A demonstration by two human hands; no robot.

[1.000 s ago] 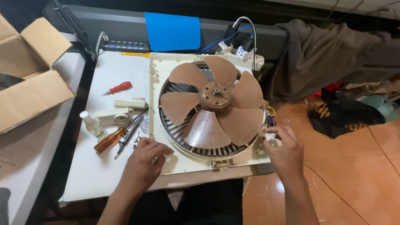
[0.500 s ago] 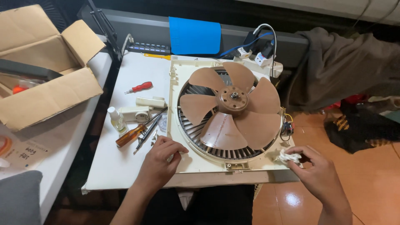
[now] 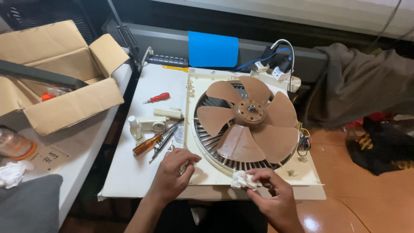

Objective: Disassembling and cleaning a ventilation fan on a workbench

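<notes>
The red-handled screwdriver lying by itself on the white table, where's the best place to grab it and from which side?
Probably by the red handle of the red-handled screwdriver, coming straight down from above. It lies flat on the white table, handle toward the fan housing, thin shaft pointing left. The handle is the thickest part and has open table around it, so fingers can close across it.

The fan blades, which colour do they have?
The fan blades are brown, set in a cream frame; the head view shows this.

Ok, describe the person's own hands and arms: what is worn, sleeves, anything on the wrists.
Both the left hand and the right hand are bare: no gloves, no rings or watch visible. The forearms are bare too, with no sleeves in view down to the picture's lower edge.
</notes>
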